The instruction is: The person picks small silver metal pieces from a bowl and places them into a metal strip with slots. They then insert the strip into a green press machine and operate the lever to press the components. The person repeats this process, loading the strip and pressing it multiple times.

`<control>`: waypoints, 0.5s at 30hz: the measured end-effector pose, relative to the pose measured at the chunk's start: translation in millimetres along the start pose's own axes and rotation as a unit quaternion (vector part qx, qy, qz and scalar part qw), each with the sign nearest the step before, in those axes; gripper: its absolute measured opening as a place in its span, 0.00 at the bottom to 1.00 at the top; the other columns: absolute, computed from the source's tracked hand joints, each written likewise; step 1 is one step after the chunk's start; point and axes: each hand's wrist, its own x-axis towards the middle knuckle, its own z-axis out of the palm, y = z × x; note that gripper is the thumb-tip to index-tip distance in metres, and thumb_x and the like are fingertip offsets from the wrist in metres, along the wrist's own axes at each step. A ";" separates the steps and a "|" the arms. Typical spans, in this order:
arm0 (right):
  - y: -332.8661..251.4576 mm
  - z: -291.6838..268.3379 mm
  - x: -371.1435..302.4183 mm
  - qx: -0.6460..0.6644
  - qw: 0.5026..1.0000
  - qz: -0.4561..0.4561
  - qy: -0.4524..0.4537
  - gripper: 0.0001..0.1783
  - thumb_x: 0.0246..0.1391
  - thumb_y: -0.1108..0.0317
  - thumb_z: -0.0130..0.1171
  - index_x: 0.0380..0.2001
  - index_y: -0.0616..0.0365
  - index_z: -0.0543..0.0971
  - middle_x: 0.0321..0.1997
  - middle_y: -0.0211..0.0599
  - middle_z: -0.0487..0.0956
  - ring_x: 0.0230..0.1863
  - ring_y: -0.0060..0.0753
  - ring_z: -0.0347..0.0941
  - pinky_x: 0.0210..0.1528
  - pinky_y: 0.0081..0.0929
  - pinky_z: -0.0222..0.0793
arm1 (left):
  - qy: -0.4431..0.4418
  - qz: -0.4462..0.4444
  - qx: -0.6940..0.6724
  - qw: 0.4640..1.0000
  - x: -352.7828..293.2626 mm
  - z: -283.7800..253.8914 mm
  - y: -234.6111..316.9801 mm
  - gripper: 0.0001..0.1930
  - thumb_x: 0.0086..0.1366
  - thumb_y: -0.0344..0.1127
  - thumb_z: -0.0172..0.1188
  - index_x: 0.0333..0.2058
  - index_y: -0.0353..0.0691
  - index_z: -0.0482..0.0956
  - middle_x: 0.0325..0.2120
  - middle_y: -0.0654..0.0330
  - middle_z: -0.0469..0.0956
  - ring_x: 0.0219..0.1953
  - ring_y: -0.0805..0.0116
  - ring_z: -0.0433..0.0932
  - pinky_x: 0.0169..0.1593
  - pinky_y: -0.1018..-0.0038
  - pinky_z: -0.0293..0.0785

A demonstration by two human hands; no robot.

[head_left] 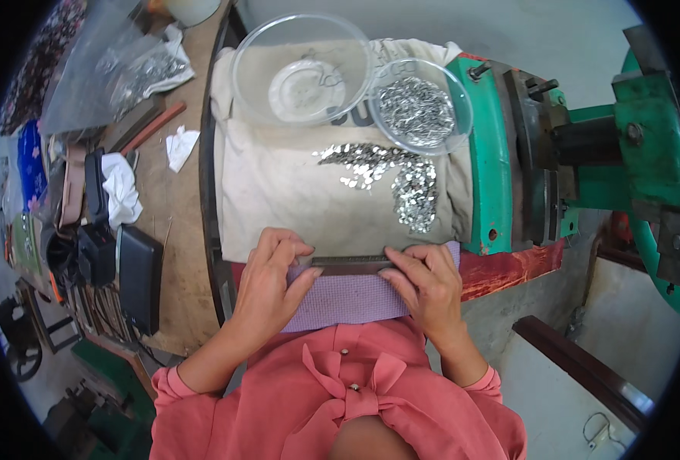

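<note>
My left hand [272, 270] and my right hand [429, 282] pinch the two ends of a narrow dark metal bar [350, 268]. It lies level across the near edge of the work surface. A row of fine marks or small pieces runs along its upper side, too small to tell which. Beneath it, a purple woven cloth [347, 300] hangs toward my lap. Beyond the bar, small shiny metal pieces [415, 198] lie in a loose curved heap on a beige cloth [278, 192].
A clear round tub [467, 115] full of small metal pieces stands behind the heap. Left of it is a larger clear tub [240, 84] with a few bits inside. A green machine [487, 176] flanks the right. The wooden table [175, 253] at left carries a black box [140, 280].
</note>
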 end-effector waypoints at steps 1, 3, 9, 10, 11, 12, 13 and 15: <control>1.7 0.3 -1.9 0.017 1.000 -0.010 0.004 0.16 0.43 0.70 0.73 0.39 0.58 0.85 0.36 0.34 0.78 0.37 0.39 0.73 0.38 0.34 0.71 | -0.003 0.016 0.010 1.000 -0.9 -1.3 -0.2 0.11 0.55 0.27 0.68 0.37 0.35 0.79 0.44 0.52 0.72 0.44 0.55 0.75 0.47 0.67 0.72; 6.5 0.0 -5.8 0.050 0.998 -0.029 0.018 0.15 0.43 0.70 0.73 0.38 0.57 0.85 0.37 0.34 0.79 0.37 0.39 0.74 0.38 0.34 0.72 | -0.025 0.052 0.039 0.998 -1.5 -4.8 -1.0 0.13 0.53 0.27 0.69 0.39 0.36 0.81 0.43 0.53 0.73 0.45 0.55 0.75 0.47 0.67 0.72; 14.1 -6.6 -11.5 0.085 0.994 -0.066 0.009 0.17 0.46 0.71 0.71 0.42 0.57 0.83 0.38 0.36 0.79 0.39 0.40 0.76 0.39 0.35 0.74 | -0.029 0.173 0.150 0.973 3.7 -10.1 10.7 0.13 0.50 0.29 0.70 0.37 0.40 0.82 0.37 0.58 0.77 0.40 0.56 0.76 0.42 0.64 0.70; 14.6 -8.2 -11.9 0.090 0.993 -0.074 0.019 0.16 0.46 0.70 0.71 0.42 0.56 0.83 0.38 0.35 0.79 0.39 0.40 0.76 0.39 0.34 0.74 | -0.025 0.186 0.157 0.970 5.2 -11.0 16.1 0.14 0.50 0.29 0.70 0.37 0.41 0.82 0.37 0.59 0.78 0.39 0.57 0.76 0.42 0.65 0.70; 16.9 -12.6 -12.3 0.094 0.992 -0.081 0.027 0.16 0.47 0.70 0.71 0.41 0.56 0.83 0.38 0.35 0.79 0.39 0.40 0.76 0.39 0.34 0.74 | -0.021 0.199 0.163 0.966 7.0 -12.5 23.4 0.14 0.50 0.29 0.70 0.37 0.41 0.82 0.36 0.59 0.78 0.38 0.57 0.77 0.42 0.65 0.70; 15.6 -21.9 -12.0 0.085 0.991 -0.092 0.048 0.15 0.47 0.69 0.71 0.40 0.56 0.83 0.37 0.34 0.79 0.37 0.39 0.76 0.37 0.32 0.74 | -0.013 0.207 0.170 0.963 8.3 -14.5 31.6 0.14 0.49 0.29 0.71 0.37 0.41 0.82 0.35 0.60 0.79 0.37 0.58 0.77 0.41 0.65 0.70; 15.1 -33.4 -12.8 0.075 0.991 -0.088 0.070 0.15 0.47 0.69 0.72 0.40 0.56 0.83 0.37 0.33 0.80 0.36 0.38 0.76 0.37 0.31 0.74 | -0.009 0.237 0.172 0.956 13.4 -14.9 42.7 0.14 0.49 0.29 0.71 0.38 0.41 0.82 0.35 0.60 0.79 0.37 0.58 0.78 0.41 0.66 0.70; 18.1 -58.7 -17.4 0.059 0.988 -0.082 0.113 0.14 0.46 0.69 0.72 0.38 0.55 0.83 0.36 0.33 0.80 0.34 0.37 0.77 0.36 0.30 0.75 | 0.001 0.292 0.180 0.939 29.2 -11.1 74.2 0.15 0.49 0.29 0.70 0.38 0.41 0.82 0.34 0.61 0.79 0.36 0.60 0.79 0.40 0.66 0.70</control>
